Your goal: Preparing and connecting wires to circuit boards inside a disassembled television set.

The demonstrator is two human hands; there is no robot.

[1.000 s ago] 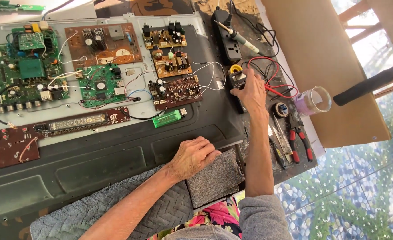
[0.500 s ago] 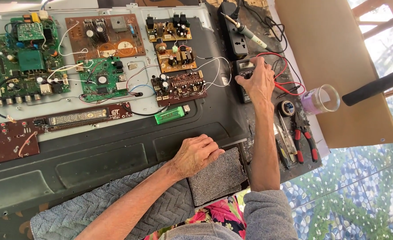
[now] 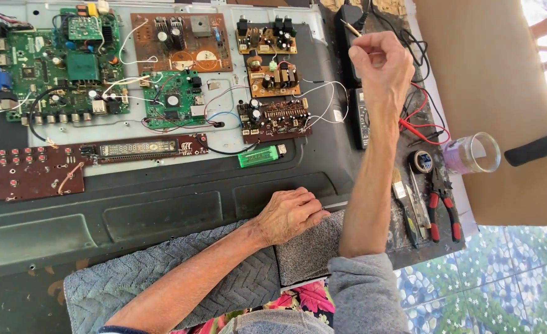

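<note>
Right hand (image 3: 381, 65): fingers pinching soldering iron (image 3: 351, 28) above multimeter (image 3: 361, 117). Left hand (image 3: 289, 214): fingers loosely curled, resting on grey cloth (image 3: 310, 253).

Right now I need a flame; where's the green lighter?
In the head view, the green lighter lies mid-bench, just below the small brown circuit board, above the left hand.

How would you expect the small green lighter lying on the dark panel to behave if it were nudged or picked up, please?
The green lighter looks small and plastic, so probably light and stiff. It lies flat on its side on the dark panel, so it would likely slide rather than roll. Its smooth casing may be a little slippery. The left hand rests nearest it.
</note>
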